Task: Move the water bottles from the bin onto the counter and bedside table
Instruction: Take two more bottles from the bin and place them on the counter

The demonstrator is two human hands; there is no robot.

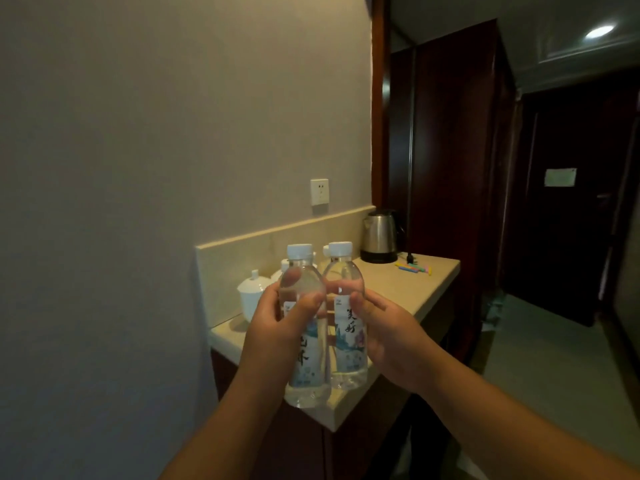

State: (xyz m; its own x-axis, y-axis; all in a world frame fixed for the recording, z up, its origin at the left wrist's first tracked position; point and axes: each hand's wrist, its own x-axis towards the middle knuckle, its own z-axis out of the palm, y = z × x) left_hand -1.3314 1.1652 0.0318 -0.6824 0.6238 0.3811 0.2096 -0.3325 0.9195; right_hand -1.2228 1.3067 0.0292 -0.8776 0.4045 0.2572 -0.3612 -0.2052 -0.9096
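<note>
Two clear water bottles with white caps are held upright side by side in front of the counter (415, 292). My left hand (277, 327) grips the left bottle (304, 362) around its middle. My right hand (384, 334) grips the right bottle (348, 344), thumb on its label. The bottles touch each other at the shoulder. Behind them I can make out more white caps (325, 251) on the counter, mostly hidden. The bin is out of sight.
A steel kettle (379, 237) stands at the counter's far end, with colourful sachets (415, 268) beside it. A white lidded cup (252, 296) sits at the near left by the wall. A dark wardrobe (457, 150) and a corridor to the door lie to the right.
</note>
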